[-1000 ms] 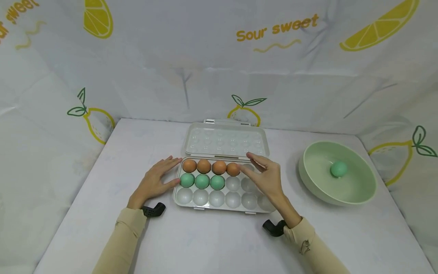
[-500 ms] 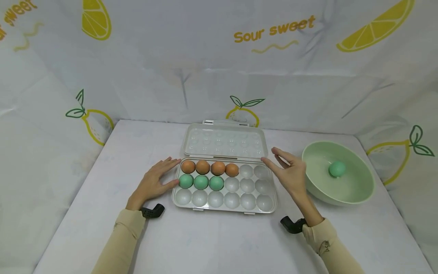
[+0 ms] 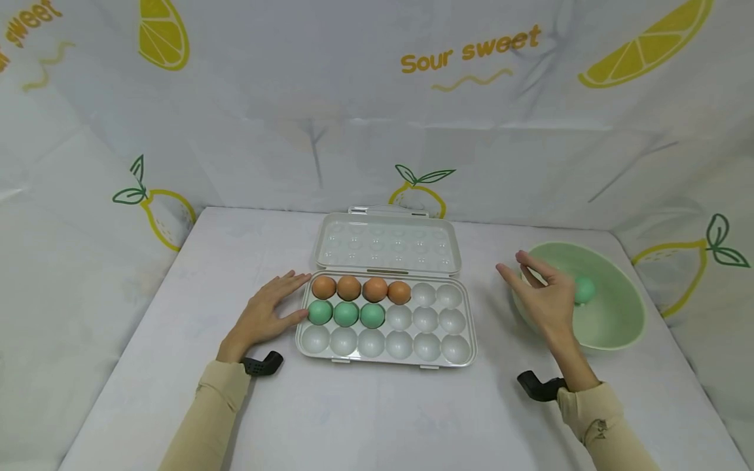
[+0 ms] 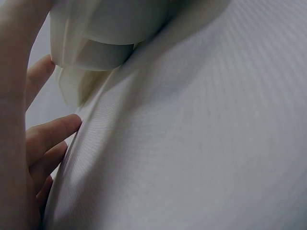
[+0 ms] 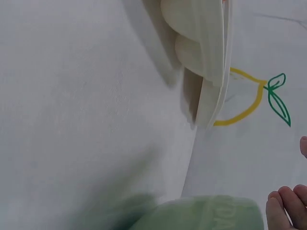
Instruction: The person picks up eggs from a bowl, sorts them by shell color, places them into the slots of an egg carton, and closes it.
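Observation:
An egg carton (image 3: 385, 360) of pale plastic lies with its lid (image 3: 389, 245) folded back. Several brown eggs (image 3: 349, 288) fill part of its far row, and three green eggs (image 3: 345, 314) sit at the left of the middle row. My left hand (image 3: 265, 318) rests at the carton's left end, its fingers spread along the rim; the left wrist view shows fingertips (image 4: 72, 122) beside the carton's wall. My right hand (image 3: 548, 294) hangs over the near-left rim of a green bowl (image 3: 612, 327), holding nothing, thumb and fingers apart. One green egg (image 3: 584, 290) lies in the bowl, partly behind this hand.
A white cloth covers the table (image 3: 365, 418). Behind it and along the sides hangs a curtain (image 3: 353, 131) printed with lemons. Black wrist cameras (image 3: 263, 364) sit on both wrists. Bare cups (image 3: 398, 343) make up the carton's near row.
My right hand has moved right, away from the brown egg at the row's end and across to the bowl. The left hand has stayed at the carton.

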`<state>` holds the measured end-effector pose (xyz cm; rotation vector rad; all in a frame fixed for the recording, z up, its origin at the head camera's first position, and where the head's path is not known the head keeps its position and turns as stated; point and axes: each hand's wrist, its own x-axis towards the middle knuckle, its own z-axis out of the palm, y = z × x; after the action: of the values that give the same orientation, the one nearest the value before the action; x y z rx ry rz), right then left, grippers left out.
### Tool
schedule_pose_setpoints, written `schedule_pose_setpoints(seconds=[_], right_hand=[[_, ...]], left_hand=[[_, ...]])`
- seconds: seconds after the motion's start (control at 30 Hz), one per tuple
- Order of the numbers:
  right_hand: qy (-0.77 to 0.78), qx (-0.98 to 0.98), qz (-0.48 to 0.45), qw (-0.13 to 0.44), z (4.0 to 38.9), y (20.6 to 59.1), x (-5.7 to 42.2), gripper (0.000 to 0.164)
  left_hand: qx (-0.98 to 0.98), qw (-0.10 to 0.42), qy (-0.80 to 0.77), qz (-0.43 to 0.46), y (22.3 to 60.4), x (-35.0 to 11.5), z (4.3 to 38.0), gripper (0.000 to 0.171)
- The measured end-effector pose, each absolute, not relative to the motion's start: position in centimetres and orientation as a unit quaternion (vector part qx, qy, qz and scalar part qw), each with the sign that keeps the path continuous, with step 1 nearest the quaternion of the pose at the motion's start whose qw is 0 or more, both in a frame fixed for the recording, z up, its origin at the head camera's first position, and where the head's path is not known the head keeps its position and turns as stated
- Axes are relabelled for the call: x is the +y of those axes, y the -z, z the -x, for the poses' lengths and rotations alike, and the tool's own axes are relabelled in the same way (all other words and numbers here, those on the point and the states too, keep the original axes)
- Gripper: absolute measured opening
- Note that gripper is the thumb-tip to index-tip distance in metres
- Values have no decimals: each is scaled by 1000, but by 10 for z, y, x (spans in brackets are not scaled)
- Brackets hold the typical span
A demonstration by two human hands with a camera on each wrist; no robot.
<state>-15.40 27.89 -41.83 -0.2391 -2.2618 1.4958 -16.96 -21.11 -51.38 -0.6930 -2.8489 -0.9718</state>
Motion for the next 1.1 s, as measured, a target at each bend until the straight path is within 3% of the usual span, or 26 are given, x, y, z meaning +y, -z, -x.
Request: schedule_pose_setpoints(seconds=[0.6,1.1], right_hand=[[-487,-822,200,216,151,425,348,51],[-330,-902,236,147,146,427,386,57]], left_hand=[[-921,27,319,222,516,-211,169,73],[-921,28,317,223,515,-211,169,72]])
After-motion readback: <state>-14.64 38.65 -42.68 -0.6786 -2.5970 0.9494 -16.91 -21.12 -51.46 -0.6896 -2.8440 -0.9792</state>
